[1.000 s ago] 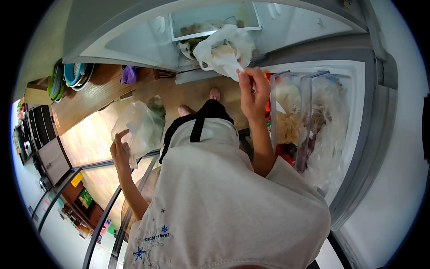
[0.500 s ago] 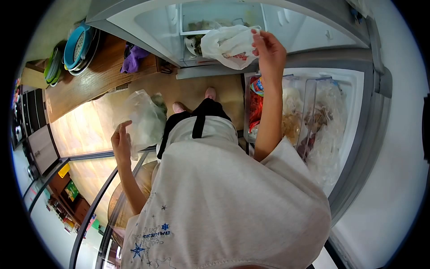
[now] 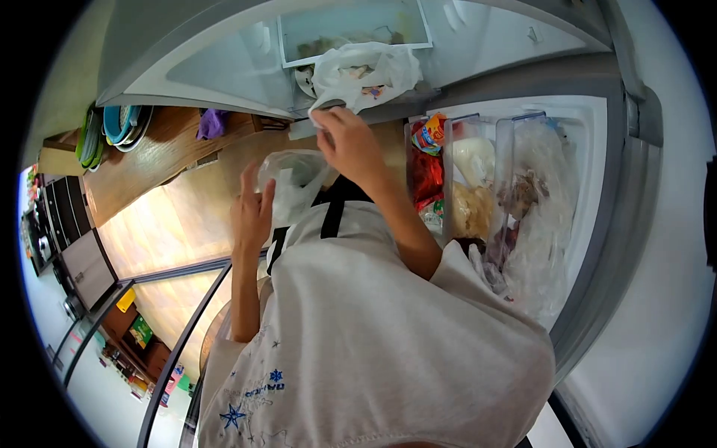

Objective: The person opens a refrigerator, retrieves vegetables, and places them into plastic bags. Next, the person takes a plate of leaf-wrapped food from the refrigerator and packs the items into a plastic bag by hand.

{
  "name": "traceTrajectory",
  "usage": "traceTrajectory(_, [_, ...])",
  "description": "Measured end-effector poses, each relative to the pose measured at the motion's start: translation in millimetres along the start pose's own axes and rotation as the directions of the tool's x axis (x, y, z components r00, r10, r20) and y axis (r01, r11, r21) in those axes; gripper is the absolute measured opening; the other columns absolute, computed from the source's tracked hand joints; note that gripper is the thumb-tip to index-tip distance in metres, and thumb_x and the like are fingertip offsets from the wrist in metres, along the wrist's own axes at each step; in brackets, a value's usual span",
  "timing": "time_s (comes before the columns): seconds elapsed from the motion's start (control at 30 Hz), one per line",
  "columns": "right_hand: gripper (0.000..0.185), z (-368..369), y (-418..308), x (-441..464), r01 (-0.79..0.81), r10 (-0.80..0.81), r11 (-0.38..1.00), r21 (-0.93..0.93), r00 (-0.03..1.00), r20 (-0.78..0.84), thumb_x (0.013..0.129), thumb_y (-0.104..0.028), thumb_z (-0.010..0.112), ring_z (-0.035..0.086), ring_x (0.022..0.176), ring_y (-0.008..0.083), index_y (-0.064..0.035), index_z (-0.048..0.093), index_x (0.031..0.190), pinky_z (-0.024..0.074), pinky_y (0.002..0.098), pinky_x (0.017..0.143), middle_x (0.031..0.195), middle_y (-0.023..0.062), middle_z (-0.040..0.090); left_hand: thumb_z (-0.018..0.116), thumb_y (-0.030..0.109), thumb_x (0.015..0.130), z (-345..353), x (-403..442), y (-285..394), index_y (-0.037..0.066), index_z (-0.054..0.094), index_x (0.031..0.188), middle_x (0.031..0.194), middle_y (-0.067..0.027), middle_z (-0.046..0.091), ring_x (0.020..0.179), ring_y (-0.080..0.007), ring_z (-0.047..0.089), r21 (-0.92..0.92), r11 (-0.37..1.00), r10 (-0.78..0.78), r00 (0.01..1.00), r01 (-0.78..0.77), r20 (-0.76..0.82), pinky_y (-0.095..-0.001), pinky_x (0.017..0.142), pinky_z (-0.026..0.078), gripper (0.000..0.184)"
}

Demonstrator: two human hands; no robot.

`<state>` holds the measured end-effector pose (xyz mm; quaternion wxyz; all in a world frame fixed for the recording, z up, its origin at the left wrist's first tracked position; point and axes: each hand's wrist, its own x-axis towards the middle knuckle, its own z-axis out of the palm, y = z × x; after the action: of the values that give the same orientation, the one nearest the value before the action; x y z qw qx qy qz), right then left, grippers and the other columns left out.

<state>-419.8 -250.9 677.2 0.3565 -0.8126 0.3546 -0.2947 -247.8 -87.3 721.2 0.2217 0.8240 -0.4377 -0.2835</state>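
My right hand (image 3: 351, 145) is closed in a pinch on the near edge of a white plastic bag (image 3: 403, 67). That bag sits in the open fridge, its mouth gaping, with reddish and pale contents partly visible inside. Lower left, my left hand (image 3: 252, 209) has its fingers and thumb spread apart. Beside its thumb is a translucent plastic bag (image 3: 291, 194), close under my right hand; what supports it is hard to make out.
A clear-fronted fridge drawer (image 3: 355, 33) lies behind the white bag. To my right, an open door's shelves hold a red packet (image 3: 427, 175) and several plastic-wrapped foods. A wooden counter (image 3: 168, 153) at left carries a blue basin (image 3: 116, 127) and a purple cloth (image 3: 212, 125).
My right hand has moved left and down, from the white bag's right side to its near edge. My left hand and the translucent bag have shifted right, closer to it.
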Motion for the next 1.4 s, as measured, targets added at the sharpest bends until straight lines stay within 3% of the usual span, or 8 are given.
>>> traceTrajectory(0.17, [0.042,7,-15,-3,0.017,-0.013,0.997,-0.077,0.998,0.056,0.081,-0.001,0.065,0.057,0.109,0.0297,-0.0074,0.062,0.122,0.0544,0.0429,0.081,0.103,0.012,0.056,0.05,0.036,0.106,34,52,9,0.008,0.061,0.128,0.064,-0.0117,0.06,0.06,-0.0252,0.06,-0.149,0.982,0.143,0.973,-0.117,0.18,-0.0379,0.059,0.043,0.037])
traceTrajectory(0.27, [0.035,3,-10,-3,0.022,-0.019,0.998,-0.063,0.998,0.053,0.082,-0.001,0.063,0.061,0.101,0.0282,-0.0068,0.066,0.116,0.0554,0.0401,0.078,0.099,0.011,0.058,0.049,0.035,0.107,58,85,7,0.004,0.066,0.12,0.072,-0.0015,0.06,0.068,-0.0122,0.054,-0.52,0.846,0.008,0.971,0.121,0.24,-0.031,0.063,0.041,0.038])
traceTrajectory(0.33, [0.029,-4,1,0,0.043,-0.038,0.997,-0.063,0.995,0.09,0.082,-0.002,0.062,0.064,0.095,0.0275,-0.0062,0.068,0.111,0.0555,0.0399,0.078,0.095,0.0105,0.06,0.05,0.034,0.107,74,100,20,0.001,0.066,0.111,0.072,0.0038,0.055,0.07,-0.0072,0.047,-0.612,0.788,0.186,0.972,-0.059,0.145,-0.0274,0.063,0.038,0.038])
traceTrajectory(0.47, [0.022,-21,48,12,-0.037,0.095,0.964,0.265,0.973,-0.21,0.086,-0.004,0.061,0.069,0.083,0.0288,-0.0022,0.068,0.107,0.0553,0.0374,0.076,0.098,0.0135,0.069,0.051,0.029,0.107,72,107,34,-0.001,0.067,0.097,0.072,0.0063,0.051,0.068,-0.0028,0.042,-0.54,0.838,0.206,0.962,-0.079,0.177,-0.0236,0.06,0.034,0.035])
traceTrajectory(0.7, [0.041,-23,179,57,-0.575,0.364,0.763,-0.295,0.76,-0.539,0.086,-0.031,0.071,0.069,0.099,0.0357,-0.0034,0.067,0.117,0.0534,0.0447,0.089,0.101,0.0178,0.072,0.058,0.019,0.103,74,106,42,0.003,0.06,0.089,0.071,0.0077,0.049,0.062,0.0004,0.036,-0.632,0.774,0.191,0.963,-0.028,0.191,-0.0203,0.054,0.026,0.022])
traceTrajectory(0.97, [0.046,-31,200,74,-0.604,0.567,0.784,-0.141,0.79,-0.234,0.086,-0.039,0.072,0.064,0.108,0.0359,-0.0097,0.07,0.12,0.0515,0.0491,0.092,0.118,0.0109,0.07,0.065,0.015,0.098,68,107,48,0.007,0.056,0.086,0.061,0.0138,0.039,0.054,0.0018,0.028,-0.738,0.664,0.239,0.969,-0.116,0.063,-0.0222,0.049,0.017,0.017])
traceTrajectory(1.2, [0.036,-21,220,89,-0.428,0.336,0.86,-0.28,0.886,-0.321,0.086,-0.037,0.071,0.062,0.108,0.0371,-0.006,0.074,0.104,0.0508,0.0488,0.091,0.102,0.0134,0.073,0.069,0.025,0.096,68,107,67,0.006,0.063,0.113,0.052,0.0046,0.037,0.05,-0.0037,0.03,-0.369,0.924,0.19,0.96,-0.103,0.206,-0.0272,0.048,0.024,0.026])
traceTrajectory(1.4, [0.031,-43,186,82,-0.379,0.377,0.922,0.075,0.837,-0.396,0.098,-0.03,0.06,0.068,0.074,0.0324,-0.0026,0.073,0.098,0.052,0.0445,0.07,0.077,0.0146,0.071,0.076,0.039,0.087,56,101,112,0.011,0.049,0.145,0.052,-0.0094,0.051,0.05,-0.0237,0.052,-0.045,0.969,0.245,0.922,-0.243,0.299,-0.0372,0.057,0.044,0.07])
